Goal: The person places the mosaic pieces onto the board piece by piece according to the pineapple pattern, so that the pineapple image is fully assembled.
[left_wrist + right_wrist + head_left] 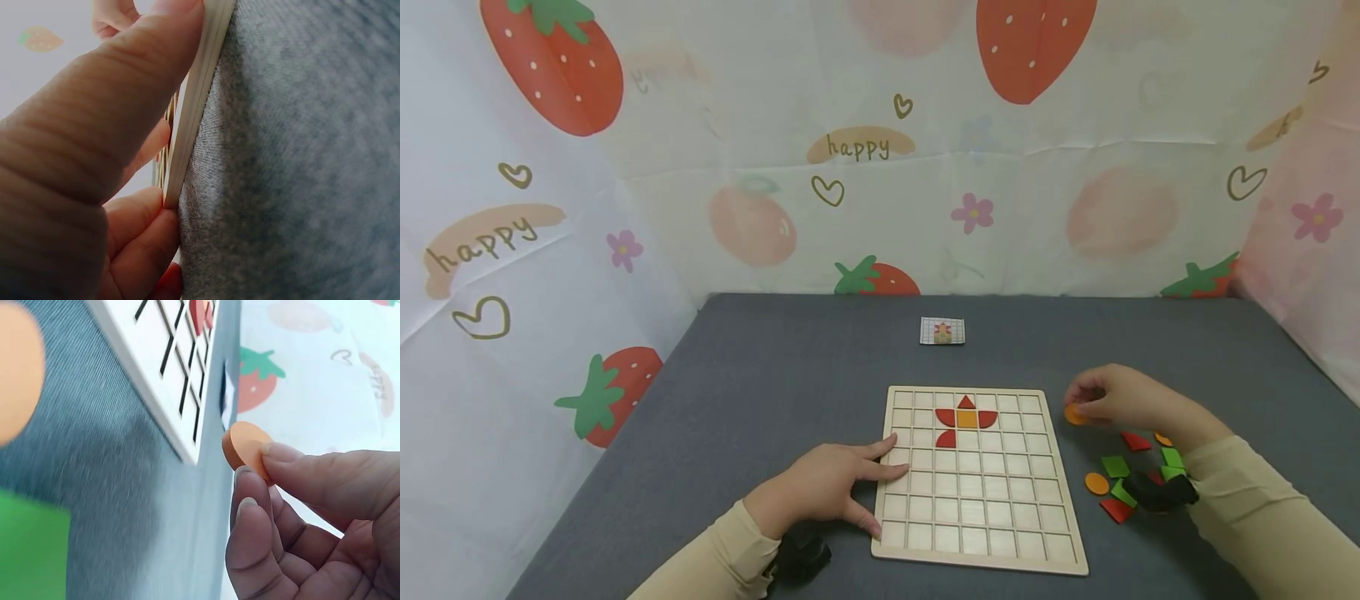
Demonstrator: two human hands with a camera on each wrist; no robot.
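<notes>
My right hand pinches an orange disc between thumb and fingers, just off the right edge of a wooden grid board. On the board's upper part sit a red triangle, an orange square and red rounded pieces either side of the square. Below the left one lies another red rounded piece. With fingers spread, my left hand rests on the board's left edge. In the left wrist view its thumb lies along the board's side.
Under my right forearm lie loose pieces: an orange disc, green squares and red pieces. A small pattern card lies behind the board on the grey table. Strawberry-printed cloth hangs behind.
</notes>
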